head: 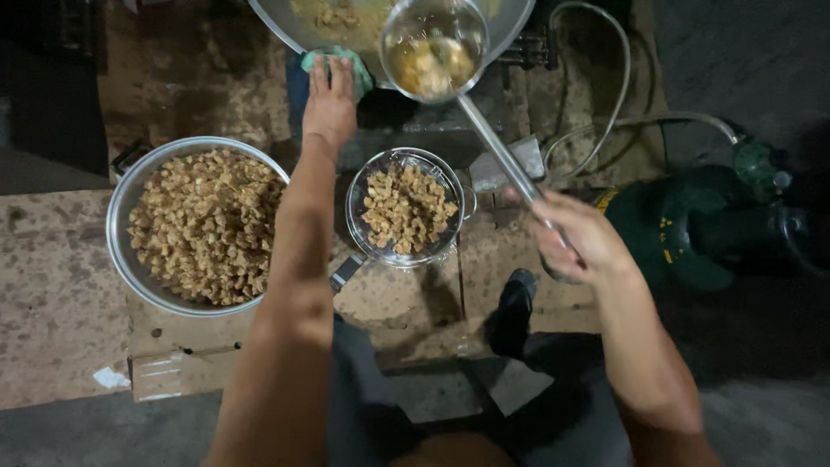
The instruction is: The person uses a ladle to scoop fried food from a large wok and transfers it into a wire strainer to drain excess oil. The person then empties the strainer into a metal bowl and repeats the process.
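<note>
- The small metal strainer bowl (406,207), filled with tan fried chunks, serves as the landmark; it rests on the stained cardboard floor covering (60,285) directly ahead of the person's knees.
- Nearest to the viewer and to the right of that strainer, the right hand (577,235) is closed around the end of the long ladle handle (506,160). The fingers are curled tight on the metal, the wrist cocked and the forearm running back toward the body.
- To the left of the strainer sits the large metal basin (197,227), heaped with the same fried pieces and just apart from it.
- To the right of the strainer, beyond the right hand, lies a dark green gas cylinder (692,229) with a pale hose (618,78) looping up from it.
- Beyond the strainer, the ladle bowl (434,47) hangs over the wok (294,26), carrying a few pieces in yellowish oil.
- Beyond the strainer and a little left, the left arm is stretched straight and the left hand (329,97) lies palm down on a green cloth (346,65) at the wok's rim. The fingers are extended and close together, pressing rather than gripping.
- Judging by this, the scooping would go best with the ladle held level and paused over the wok so that oil drains, while the padded hand steadies the rim.
</note>
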